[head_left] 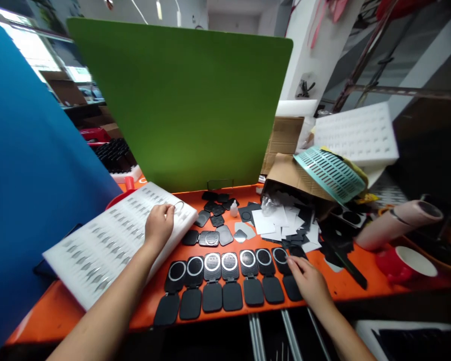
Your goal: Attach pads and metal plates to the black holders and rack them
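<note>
Pinching a thin ring (179, 205) over the foam tray (97, 250) with our left hand (158, 224), right hand (308, 282) open on rightmost case (281, 256).

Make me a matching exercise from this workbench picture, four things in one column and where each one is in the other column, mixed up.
1. left hand
2. right hand
3. red cup
4. teal basket

A. resting on the cardboard box
B. over the white foam tray, pinching a thin ring
C. at the right end of the row of black cases
D. far right on the orange table

Pairs: 1-B, 2-C, 3-D, 4-A
</note>
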A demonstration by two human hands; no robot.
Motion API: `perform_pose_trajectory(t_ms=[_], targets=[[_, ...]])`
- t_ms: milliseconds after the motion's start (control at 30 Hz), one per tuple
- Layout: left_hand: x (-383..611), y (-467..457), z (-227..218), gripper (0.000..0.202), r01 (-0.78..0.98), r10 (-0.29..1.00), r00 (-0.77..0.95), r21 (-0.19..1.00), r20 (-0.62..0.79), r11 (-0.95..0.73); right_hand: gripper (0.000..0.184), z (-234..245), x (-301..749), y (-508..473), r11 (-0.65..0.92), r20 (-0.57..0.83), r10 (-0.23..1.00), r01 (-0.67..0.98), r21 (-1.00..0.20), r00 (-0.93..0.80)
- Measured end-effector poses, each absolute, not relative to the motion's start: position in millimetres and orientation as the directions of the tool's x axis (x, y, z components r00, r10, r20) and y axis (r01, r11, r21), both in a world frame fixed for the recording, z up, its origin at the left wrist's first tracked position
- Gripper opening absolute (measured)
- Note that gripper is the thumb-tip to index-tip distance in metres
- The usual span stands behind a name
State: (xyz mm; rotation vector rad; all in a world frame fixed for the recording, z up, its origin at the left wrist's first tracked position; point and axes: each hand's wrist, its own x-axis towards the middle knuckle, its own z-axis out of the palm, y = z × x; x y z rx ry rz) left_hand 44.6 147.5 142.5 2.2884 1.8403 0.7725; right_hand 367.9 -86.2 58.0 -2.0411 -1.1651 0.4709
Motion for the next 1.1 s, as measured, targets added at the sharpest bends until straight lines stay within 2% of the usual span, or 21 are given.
perform_pose_trajectory(t_ms=[67,133,200,267,367,467,533,600,667,900,1100], targets=[[67,105,135,0.032,0.819,0.921,0.24,0.445,0.307,-0.362,0.035,68,342,-81,-0.278,-0.011,0.859,0.449,-0.849,0.511],[94,58,119,0.027,0.611,0.885,0.404,0.653,0.231,-0.449,0.042,75,312,-76,-0.24,-0.127,0.902,0.235,-0.942,0.412],[119,16,98,0.026,0.491,0.881,0.459,0.792,0.119,-0.363,0.042,76,287,-74,-0.181,-0.147,0.932,0.074,-0.981,0.332],[139,-14,80,0.027,0.409,0.895,0.446,0.885,0.021,-0.225,0.034,73,273,-77,-0.112,-0.078,0.917,0.065,-0.992,0.392],[155,-33,63,0.029,0.339,0.873,0.482,0.935,-0.076,-0.106,0.027,66,286,-87,-0.096,-0.008,0.877,0.158,-0.983,0.48],[157,-35,57,0.032,0.325,0.826,0.555,0.94,-0.099,-0.106,0.029,62,336,-92,-0.199,0.011,0.835,0.321,-0.926,0.55],[153,-34,56,0.033,0.339,0.816,0.57,0.932,-0.097,-0.126,0.032,59,379,-88,-0.337,0.014,0.77,0.425,-0.84,0.638],[148,-36,54,0.029,0.365,0.819,0.566,0.919,-0.093,-0.148,0.032,55,416,-79,-0.473,-0.007,0.755,0.538,-0.697,0.655],[142,-40,51,0.026,0.39,0.83,0.55,0.907,-0.093,-0.157,0.03,49,441,-69,-0.511,-0.02,0.759,0.577,-0.637,0.651],[123,-47,42,0.028,0.436,0.869,0.479,0.893,-0.126,-0.111,0.024,25,458,-54,-0.537,-0.028,0.788,0.664,-0.521,0.615],[120,-42,45,0.03,0.456,0.869,0.487,0.874,-0.09,-0.165,0.026,25,457,-54,-0.511,0.012,0.82,0.741,-0.435,0.572]])
